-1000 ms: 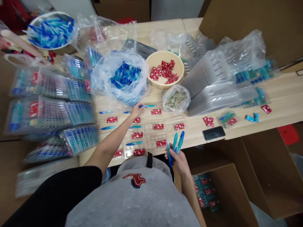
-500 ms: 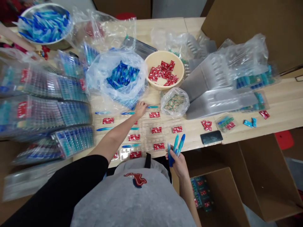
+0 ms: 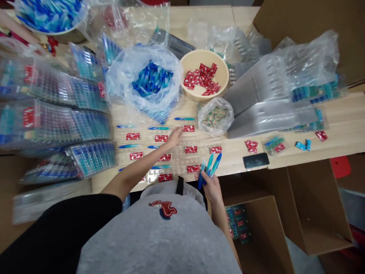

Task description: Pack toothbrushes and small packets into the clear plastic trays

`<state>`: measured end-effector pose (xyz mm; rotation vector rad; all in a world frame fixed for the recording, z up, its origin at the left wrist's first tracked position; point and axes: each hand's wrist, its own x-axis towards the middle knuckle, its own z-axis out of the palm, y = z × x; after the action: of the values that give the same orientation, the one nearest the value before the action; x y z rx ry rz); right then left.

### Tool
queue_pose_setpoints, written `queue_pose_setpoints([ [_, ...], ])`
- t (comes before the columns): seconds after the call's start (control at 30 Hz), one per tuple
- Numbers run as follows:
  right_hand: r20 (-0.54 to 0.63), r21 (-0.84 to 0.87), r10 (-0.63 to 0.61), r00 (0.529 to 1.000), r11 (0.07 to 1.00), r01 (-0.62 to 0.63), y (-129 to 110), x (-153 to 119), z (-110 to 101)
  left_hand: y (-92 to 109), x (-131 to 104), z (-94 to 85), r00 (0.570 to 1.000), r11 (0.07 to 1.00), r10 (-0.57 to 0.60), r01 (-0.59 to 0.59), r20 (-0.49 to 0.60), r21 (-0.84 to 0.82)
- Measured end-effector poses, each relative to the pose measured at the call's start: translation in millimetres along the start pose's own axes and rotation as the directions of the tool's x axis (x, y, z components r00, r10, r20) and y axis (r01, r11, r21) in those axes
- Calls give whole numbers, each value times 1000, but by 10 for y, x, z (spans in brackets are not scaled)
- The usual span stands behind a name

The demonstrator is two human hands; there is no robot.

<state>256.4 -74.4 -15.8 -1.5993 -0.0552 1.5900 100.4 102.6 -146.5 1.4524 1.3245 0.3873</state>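
My left hand (image 3: pixel 175 137) reaches over the rows of clear plastic trays, fingers curled together next to a red packet (image 3: pixel 188 128); whatever it pinches, if anything, is hidden. A blue-green pen (image 3: pixel 184 118) lies just above that packet. Close to my body, my right hand (image 3: pixel 210 183) grips several blue and teal pens (image 3: pixel 214 166), their ends fanned upward past the table edge. Other trays hold a pen (image 3: pixel 158 128) above a red packet (image 3: pixel 161 137). Nearer the right hand, a tray carries only a red packet (image 3: pixel 216 149) with no pen seen.
Behind the trays are a bag of pens (image 3: pixel 152 78), a cream bowl (image 3: pixel 185 61) of red packets and a small bag of greenish pieces (image 3: pixel 215 117). Stacked filled trays (image 3: pixel 54 121) crowd the left. A phone (image 3: pixel 256 161) and cardboard boxes (image 3: pixel 316 205) are right.
My left hand has left the pen above the upper packet and moved nearer and slightly right. My right hand still holds its pens. The view has shifted, so the table appears higher.
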Motion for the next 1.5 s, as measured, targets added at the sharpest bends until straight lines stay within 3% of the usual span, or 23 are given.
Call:
queue_pose_setpoints([
  [0.07, 16, -3, 19, 1000, 1000, -19, 41, 11, 46, 96, -426, 101, 969, 977, 9, 45, 245, -211],
  [0.13, 45, -30, 40, 998, 999, -38, 75, 33, 85, 225, -855, 179, 879, 910, 96, 113, 466, -400],
  [0.2, 78, -68, 58, 995, 996, -53, 92, 54, 118, 355, -1184, 228, 825, 823, 175, 176, 537, -539],
  [0.23, 94, -86, 64, 993, 995, -56, 90, 61, 132, 407, -1289, 242, 826, 785, 188, 198, 531, -587],
  [0.3, 135, -113, 73, 988, 992, -57, 67, 67, 156, 474, -1384, 246, 876, 709, 145, 233, 460, -666],
  [0.37, 183, -135, 79, 980, 989, -54, 27, 66, 172, 493, -1370, 219, 935, 600, 53, 252, 352, -760],
  [0.43, 221, -160, 84, 972, 986, -49, -5, 69, 177, 485, -1328, 177, 958, 487, -15, 258, 287, -835],
  [0.47, 234, -171, 84, 969, 984, -44, -11, 76, 174, 477, -1318, 162, 958, 477, -14, 258, 286, -840],
  [0.5, 242, -181, 81, 967, 983, -37, -10, 86, 167, 469, -1319, 157, 953, 520, 12, 252, 302, -816],
  [0.6, 246, -208, 81, 966, 978, -29, 32, 132, 111, 426, -1369, 232, 939, 762, 69, 168, 336, -625],
  [0.67, 234, -238, 97, 967, 971, -39, 72, 165, 37, 364, -1380, 330, 951, 845, 45, 127, 305, -520],
  [0.77, 184, -277, 105, 977, 960, -51, 115, 203, -130, 205, -1256, 421, 986, 920, -51, 107, 157, -377],
  [0.83, 135, -284, 83, 987, 958, -42, 124, 225, -266, 83, -1071, 403, 997, 977, -72, 77, 30, -199],
  [0.9, 94, -286, 54, 994, 958, -25, 113, 250, -403, -19, -842, 350, 998, 999, -52, 52, -37, -7],
  [1.03, 44, -291, -2, 999, 957, 14, 35, 309, -620, -133, -438, 309, 998, 969, 2, 11, -55, 248],
  [1.17, 28, -311, -38, 999, 949, 45, -58, 347, -717, -220, -288, 394, 993, 930, 45, -2, -110, 367],
  [1.33, 60, -366, -37, 997, 929, 57, -75, 380, -721, -300, -325, 477, 984, 939, 50, 12, -171, 344],
  [1.5, 155, -453, -23, 988, 887, 92, -66, 427, -663, -197, -423, 565, 970, 984, -33, 74, -240, 163],
])
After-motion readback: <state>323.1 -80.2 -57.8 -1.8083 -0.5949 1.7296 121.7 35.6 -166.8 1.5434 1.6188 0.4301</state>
